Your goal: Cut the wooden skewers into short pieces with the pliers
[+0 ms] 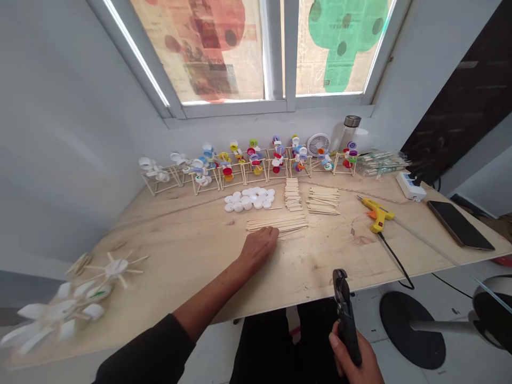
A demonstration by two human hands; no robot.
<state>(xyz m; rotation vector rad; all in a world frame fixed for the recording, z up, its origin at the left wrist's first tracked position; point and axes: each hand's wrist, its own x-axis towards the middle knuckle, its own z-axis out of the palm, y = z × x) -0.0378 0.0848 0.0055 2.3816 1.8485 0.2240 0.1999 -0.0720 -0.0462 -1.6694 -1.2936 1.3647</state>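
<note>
Long, pale, thin wooden sticks [288, 220] lie side by side on the tabletop [180, 240]. The left hand [259, 248] touches their near edge; whether its grip holds any, one cannot tell. Near right, the right hand's [358, 358] grip wraps black pliers [346, 320].

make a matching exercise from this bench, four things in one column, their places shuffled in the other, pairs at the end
1. black plier-like hand tool
2. round white plastic caps
3. yellow glue gun
4. long, thin, pale wooden sticks

A. nearest the left hand
B. just left of the flat black phone
C. held in the right hand
D. clustered on the near side of the stick-and-cap models

Pairs: 1-C, 2-D, 3-B, 4-A
</note>
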